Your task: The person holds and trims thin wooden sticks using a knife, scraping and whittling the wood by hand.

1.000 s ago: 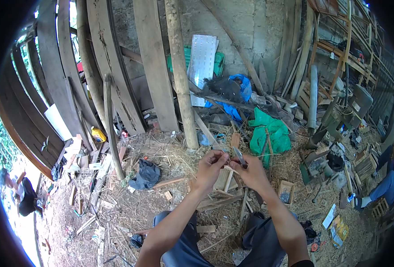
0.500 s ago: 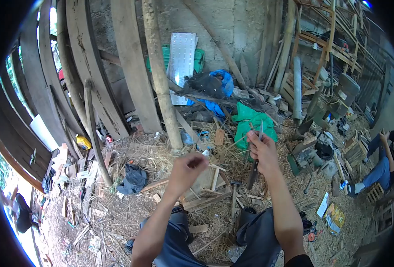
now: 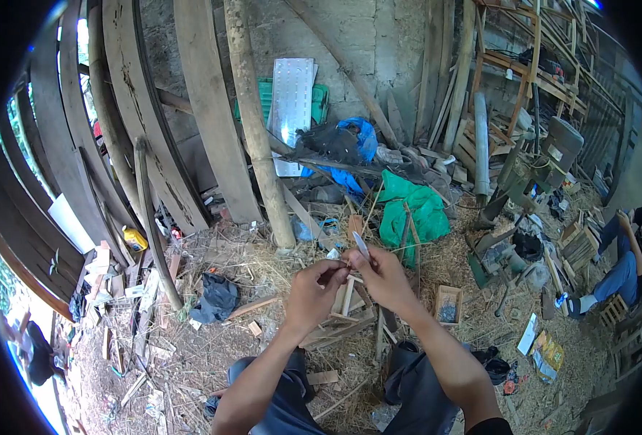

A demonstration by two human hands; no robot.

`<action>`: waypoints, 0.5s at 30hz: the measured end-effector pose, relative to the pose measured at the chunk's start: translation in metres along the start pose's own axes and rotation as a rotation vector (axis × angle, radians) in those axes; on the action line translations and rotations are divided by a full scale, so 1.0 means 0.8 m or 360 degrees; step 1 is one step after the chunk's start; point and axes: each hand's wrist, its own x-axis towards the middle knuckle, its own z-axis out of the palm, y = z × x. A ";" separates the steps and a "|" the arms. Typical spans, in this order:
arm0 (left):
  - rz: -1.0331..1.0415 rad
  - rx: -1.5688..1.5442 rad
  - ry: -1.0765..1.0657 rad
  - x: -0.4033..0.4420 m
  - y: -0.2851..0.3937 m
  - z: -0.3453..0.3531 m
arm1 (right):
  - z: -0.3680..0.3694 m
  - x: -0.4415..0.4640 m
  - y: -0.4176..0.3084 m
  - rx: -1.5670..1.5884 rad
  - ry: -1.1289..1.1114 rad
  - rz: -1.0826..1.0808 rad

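Observation:
My right hand (image 3: 385,279) grips a knife (image 3: 362,246), its pale blade pointing up and away past the fingers. The dark handle (image 3: 389,319) shows below the palm. Close against it, my left hand (image 3: 314,290) has its thumb and fingers pinched together. Something small and brownish lies at the fingertips where both hands meet, too small to name. Beneath the hands, a wooden frame or crate (image 3: 339,330) stands on the ground, partly hidden by them.
A small wooden box (image 3: 449,304) with dark bits inside sits right of my hands. A green plastic bag (image 3: 412,210) lies ahead, near a wooden pole (image 3: 259,138). A black bag (image 3: 216,297) is at left. A seated person (image 3: 618,275) is at far right.
My right hand has moved left and down with the knife, and my left hand slightly right, so they now meet. The small wooden box has come into view from behind my right arm.

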 end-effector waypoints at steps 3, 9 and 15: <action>0.0049 -0.0097 0.0066 0.002 -0.001 -0.005 | -0.003 -0.009 -0.034 0.0635 0.0002 0.0264; 0.0216 0.0140 0.0169 -0.001 0.007 -0.011 | -0.004 -0.009 -0.033 0.0487 -0.0365 0.0234; 0.0499 0.0334 0.0164 0.001 0.013 -0.011 | -0.019 -0.005 -0.035 0.0716 -0.0167 0.0417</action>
